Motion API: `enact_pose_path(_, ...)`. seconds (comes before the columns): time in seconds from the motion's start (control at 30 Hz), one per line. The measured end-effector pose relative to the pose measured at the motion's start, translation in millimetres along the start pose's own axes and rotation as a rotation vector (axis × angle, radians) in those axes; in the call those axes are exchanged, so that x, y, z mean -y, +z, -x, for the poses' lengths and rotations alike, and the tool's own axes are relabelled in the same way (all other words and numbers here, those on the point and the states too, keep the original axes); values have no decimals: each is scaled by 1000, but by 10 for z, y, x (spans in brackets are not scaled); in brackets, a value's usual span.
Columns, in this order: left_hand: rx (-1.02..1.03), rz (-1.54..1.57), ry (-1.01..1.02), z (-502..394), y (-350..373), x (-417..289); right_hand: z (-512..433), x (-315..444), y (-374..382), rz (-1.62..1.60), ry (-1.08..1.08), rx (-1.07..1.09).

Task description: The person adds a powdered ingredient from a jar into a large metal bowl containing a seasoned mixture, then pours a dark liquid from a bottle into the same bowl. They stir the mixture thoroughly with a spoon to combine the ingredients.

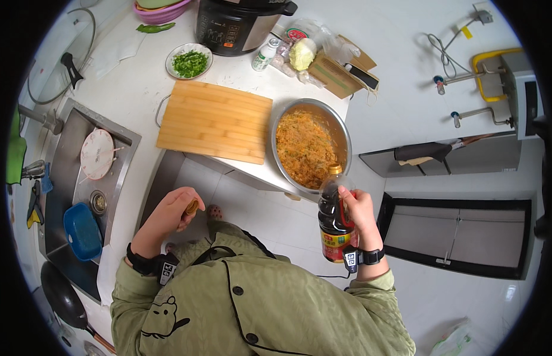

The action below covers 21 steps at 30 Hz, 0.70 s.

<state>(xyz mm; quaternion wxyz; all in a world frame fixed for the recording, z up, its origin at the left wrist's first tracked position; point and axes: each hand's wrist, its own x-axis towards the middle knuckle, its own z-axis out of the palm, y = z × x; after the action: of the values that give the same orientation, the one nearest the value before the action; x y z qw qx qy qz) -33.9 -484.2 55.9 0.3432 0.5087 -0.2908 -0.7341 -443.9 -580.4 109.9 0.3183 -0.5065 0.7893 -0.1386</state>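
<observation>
My right hand (pixel 357 208) grips the red handle of a large plastic bottle of dark sauce (pixel 331 213), which stands near upright beside the basin. Its uncapped golden neck overlaps the rim of a steel basin (pixel 343 133) in my view. Inside the basin is a shredded orange-brown filling (pixel 302 144) with green bits. In my left hand (pixel 175 209) is a golden-brown bottle cap (pixel 192 206), its hollow side showing. That hand is over the floor, between the sink and the counter. A wooden cutting board (pixel 215 120) lies just left of the basin.
A plate rim (pixel 169 66) surrounds chopped greens (pixel 190 63). Behind stand a black electric pressure cooker (pixel 233 29), a white shaker bottle (pixel 265 55), a cabbage piece (pixel 302 54) and a cardboard box (pixel 331 73). The sink (pixel 120 164) holds a blue basin (pixel 83 231); a frying pan (pixel 62 293) lies nearby.
</observation>
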Motion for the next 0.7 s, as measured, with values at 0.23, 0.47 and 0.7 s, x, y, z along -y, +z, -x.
enact_pose_path(0.23,-16,137,21,-80,-19,66,-153,95,2,77,27,42)
enact_pose_path(0.47,-71,140,23,-117,-86,60,-264,104,6,130,-30,101)
enact_pose_path(0.7,-74,176,1,-155,-120,92,-347,99,21,150,-47,108)
